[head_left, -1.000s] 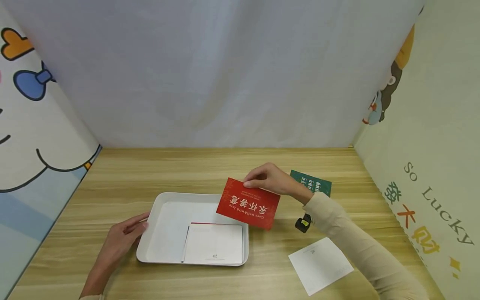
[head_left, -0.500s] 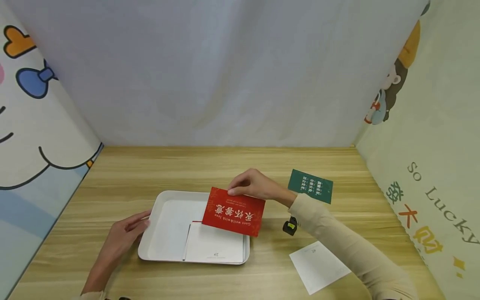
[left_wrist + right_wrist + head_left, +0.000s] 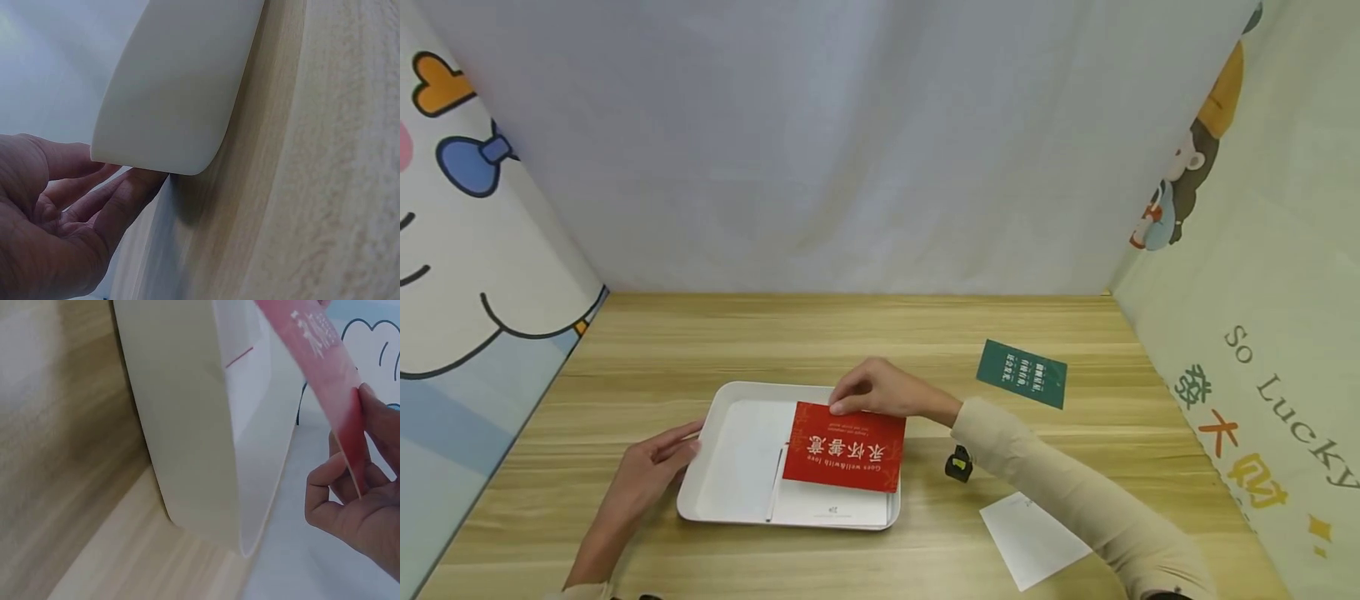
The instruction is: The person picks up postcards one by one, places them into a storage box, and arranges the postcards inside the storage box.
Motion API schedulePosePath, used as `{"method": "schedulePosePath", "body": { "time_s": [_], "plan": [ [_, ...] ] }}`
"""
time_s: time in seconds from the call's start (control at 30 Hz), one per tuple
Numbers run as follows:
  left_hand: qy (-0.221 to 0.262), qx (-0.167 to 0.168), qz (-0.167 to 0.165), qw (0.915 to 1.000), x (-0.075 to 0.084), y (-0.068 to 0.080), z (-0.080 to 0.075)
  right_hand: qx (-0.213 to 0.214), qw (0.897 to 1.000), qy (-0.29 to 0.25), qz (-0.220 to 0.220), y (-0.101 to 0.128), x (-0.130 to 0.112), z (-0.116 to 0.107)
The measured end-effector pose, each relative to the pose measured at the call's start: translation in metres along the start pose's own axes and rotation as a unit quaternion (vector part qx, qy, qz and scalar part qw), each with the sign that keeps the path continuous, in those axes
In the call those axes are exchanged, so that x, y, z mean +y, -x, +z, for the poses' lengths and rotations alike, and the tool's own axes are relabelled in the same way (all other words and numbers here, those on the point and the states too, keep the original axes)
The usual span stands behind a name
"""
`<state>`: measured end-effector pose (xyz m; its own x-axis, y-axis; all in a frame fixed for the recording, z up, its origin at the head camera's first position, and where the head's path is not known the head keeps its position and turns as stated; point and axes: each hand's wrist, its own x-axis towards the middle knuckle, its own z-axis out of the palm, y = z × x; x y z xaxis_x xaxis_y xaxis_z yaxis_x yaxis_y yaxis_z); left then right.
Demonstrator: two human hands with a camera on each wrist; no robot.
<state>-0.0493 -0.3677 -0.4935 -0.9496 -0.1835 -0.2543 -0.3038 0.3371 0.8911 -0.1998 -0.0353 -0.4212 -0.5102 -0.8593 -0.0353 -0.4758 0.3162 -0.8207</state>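
In the head view, my right hand (image 3: 880, 390) pinches a red card (image 3: 846, 446) with white lettering by its far edge, thumb on the printed face. The card hangs over the right part of a white tray (image 3: 724, 458), above white cards (image 3: 831, 504) lying in it; the right wrist view shows the same card (image 3: 328, 375) bent slightly between thumb and fingers, above the tray's rim. At the tray's left end, my left hand (image 3: 643, 479) touches the side wall with fairly straight fingers. Close up, the left hand (image 3: 62, 219) meets the wall low down, near the tabletop.
A green card (image 3: 1022, 373) with white writing lies at the right on the wooden table (image 3: 760, 333). Nearer the front is a white card (image 3: 1030, 537), partly under the right sleeve. A small black device (image 3: 958, 463) sits at the right wrist. Printed walls flank the table.
My right hand has brought the red card leftward and nearer, from beyond the tray's right corner to over the white cards. The left hand keeps its place at the tray.
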Motion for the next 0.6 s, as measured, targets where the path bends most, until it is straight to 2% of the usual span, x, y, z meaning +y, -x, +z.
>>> {"method": "schedulePosePath", "body": {
  "time_s": [0.6],
  "plan": [
    [0.002,0.002,0.010,0.9999,0.000,0.002,0.002,-0.037,0.999,0.000,-0.004,-0.011,0.008,0.033]
  ]
}}
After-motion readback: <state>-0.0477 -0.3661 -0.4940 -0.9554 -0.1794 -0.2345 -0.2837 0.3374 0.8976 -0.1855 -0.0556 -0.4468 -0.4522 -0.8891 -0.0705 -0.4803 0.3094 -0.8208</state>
